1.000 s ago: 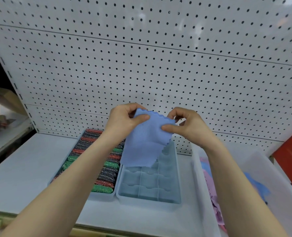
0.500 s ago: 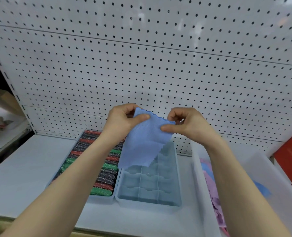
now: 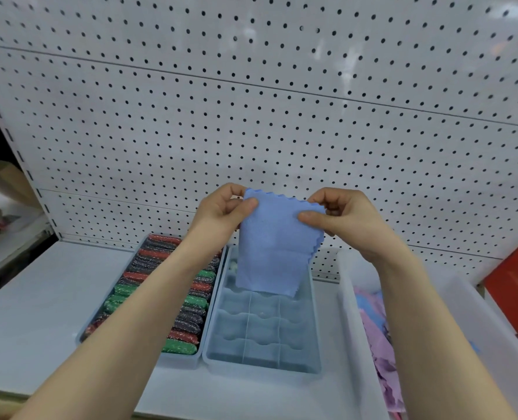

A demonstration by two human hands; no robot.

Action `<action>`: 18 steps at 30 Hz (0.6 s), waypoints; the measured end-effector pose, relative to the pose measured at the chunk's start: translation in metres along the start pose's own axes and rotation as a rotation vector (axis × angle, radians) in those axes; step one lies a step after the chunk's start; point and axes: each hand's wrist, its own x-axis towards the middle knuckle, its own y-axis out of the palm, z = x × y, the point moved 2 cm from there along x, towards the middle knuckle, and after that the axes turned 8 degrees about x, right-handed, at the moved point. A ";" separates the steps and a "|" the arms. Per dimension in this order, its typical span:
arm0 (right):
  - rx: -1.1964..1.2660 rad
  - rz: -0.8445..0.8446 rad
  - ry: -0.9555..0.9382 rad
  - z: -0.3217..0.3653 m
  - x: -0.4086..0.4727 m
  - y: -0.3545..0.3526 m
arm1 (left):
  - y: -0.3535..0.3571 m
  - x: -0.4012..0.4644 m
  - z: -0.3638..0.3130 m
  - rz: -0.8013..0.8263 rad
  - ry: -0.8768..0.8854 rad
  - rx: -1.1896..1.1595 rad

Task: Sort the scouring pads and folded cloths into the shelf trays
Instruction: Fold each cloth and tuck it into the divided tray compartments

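Blue cloth (image 3: 274, 250) hangs above divided tray (image 3: 262, 328); left hand (image 3: 221, 212) and right hand (image 3: 347, 221) fingers pinched on top corners.

Shelf (image 3: 39, 313): pad tray (image 3: 106, 301) left-centre, divided tray (image 3: 314, 328) touching its right side, bin (image 3: 350, 313) of cloths (image 3: 376, 328) at right edge; pegboard (image 3: 251, 116) behind.

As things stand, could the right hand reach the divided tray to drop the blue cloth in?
Probably yes. The right hand and left hand pinch the blue cloth directly above the divided tray, whose visible compartments look bare, with nothing between.
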 end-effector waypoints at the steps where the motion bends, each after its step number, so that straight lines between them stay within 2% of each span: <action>1: -0.006 0.012 0.010 0.002 -0.001 -0.001 | -0.001 0.000 -0.001 -0.011 0.010 -0.034; 6: 0.044 0.066 0.075 0.004 -0.001 -0.003 | -0.003 0.003 -0.001 -0.043 -0.021 -0.071; 10: -0.217 -0.278 0.148 -0.009 0.012 0.006 | 0.006 0.007 0.005 -0.195 -0.157 0.041; 12: -0.190 -0.333 0.165 -0.012 0.016 0.018 | 0.016 0.004 0.003 -0.260 -0.172 0.054; 15: -0.042 -0.310 0.100 -0.007 0.015 0.037 | 0.034 -0.005 -0.008 -0.281 -0.090 0.052; 18: 0.024 -0.304 0.030 -0.002 0.014 0.045 | 0.043 -0.010 -0.018 -0.190 0.040 0.029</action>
